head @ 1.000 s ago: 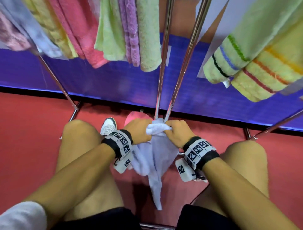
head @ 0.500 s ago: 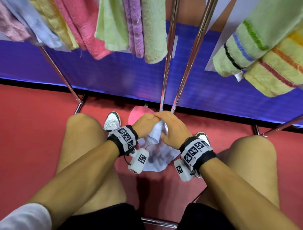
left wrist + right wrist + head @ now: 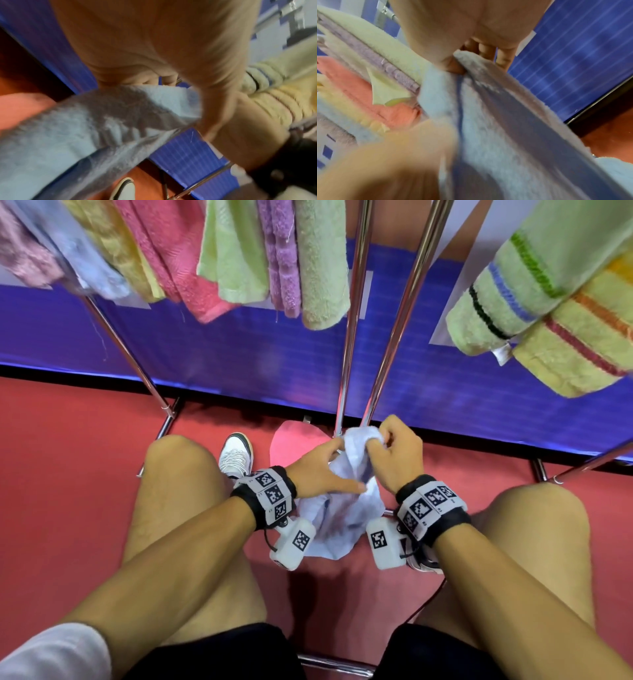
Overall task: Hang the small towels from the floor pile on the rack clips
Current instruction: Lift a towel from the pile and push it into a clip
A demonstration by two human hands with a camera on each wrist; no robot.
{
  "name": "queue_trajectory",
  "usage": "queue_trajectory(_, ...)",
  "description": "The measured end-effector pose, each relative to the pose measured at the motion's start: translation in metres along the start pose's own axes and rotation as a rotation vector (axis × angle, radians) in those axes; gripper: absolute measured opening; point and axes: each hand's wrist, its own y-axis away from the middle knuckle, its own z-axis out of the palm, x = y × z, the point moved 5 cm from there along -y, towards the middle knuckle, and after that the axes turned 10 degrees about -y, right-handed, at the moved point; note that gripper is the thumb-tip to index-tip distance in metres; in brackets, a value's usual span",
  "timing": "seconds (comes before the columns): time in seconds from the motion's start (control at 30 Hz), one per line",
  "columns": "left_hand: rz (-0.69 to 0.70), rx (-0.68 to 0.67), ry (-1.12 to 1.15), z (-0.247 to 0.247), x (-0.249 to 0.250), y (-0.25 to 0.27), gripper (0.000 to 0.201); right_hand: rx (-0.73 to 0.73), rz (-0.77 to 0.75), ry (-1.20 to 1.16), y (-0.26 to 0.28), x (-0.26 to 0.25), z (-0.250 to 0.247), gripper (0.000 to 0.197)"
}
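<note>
A pale blue small towel [image 3: 346, 508] hangs bunched between my knees. My right hand [image 3: 373, 445] pinches its upper corner just in front of the two steel rack poles [image 3: 352, 337]. Close up in the right wrist view, the thumb and curled fingers [image 3: 488, 51] clamp the towel's edge [image 3: 505, 135]. My left hand [image 3: 349, 467] holds the towel lower down, its thumb lying across the cloth. In the left wrist view the towel [image 3: 85, 135] runs under its curled fingers [image 3: 154, 79]. A pink towel [image 3: 294, 440] lies on the red floor behind my hands.
Several towels hang overhead: pink [image 3: 178, 261], green [image 3: 322, 268], purple [image 3: 279, 261] and striped ones [image 3: 548, 313] at the right. A blue panel [image 3: 239, 354] backs the rack. My white shoe [image 3: 236, 453] and a rack base bar [image 3: 335, 666] are on the floor.
My hands were together on the towel's top. Now the right hand keeps the top corner higher and the left has slid down the cloth. The towel is more bunched.
</note>
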Motion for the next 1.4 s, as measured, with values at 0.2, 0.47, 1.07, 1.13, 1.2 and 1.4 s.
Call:
queue_trajectory(0.2,-0.038,0.113,-0.065,-0.008,-0.011,-0.011,0.008,-0.087,0.027,-0.039,-0.003,-0.001,-0.011,0.04)
queue_trajectory(0.47,-0.032,0.141,0.041,-0.012,-0.004,-0.008,0.033,-0.384,0.042,0.051,0.003,0.007,0.013,0.018)
queue_trajectory(1.07,-0.033,0.6,-0.324,-0.055,-0.015,0.0,0.025,0.135,-0.262,0.07,-0.006,-0.017,-0.028,0.01)
queue_trajectory(1.13,-0.059,0.632,-0.324,-0.063,-0.016,0.003,0.024,0.159,-0.267,0.075,-0.008,-0.015,-0.031,0.005)
queue_trajectory(1.2,-0.108,0.649,-0.335,-0.071,-0.017,0.004,0.018,0.192,-0.243,0.082,-0.011,-0.011,-0.035,0.003)
queue_trajectory(1.4,-0.249,0.723,-0.327,-0.089,-0.03,0.005,0.022,0.259,-0.033,0.06,-0.017,-0.004,-0.055,0.034)
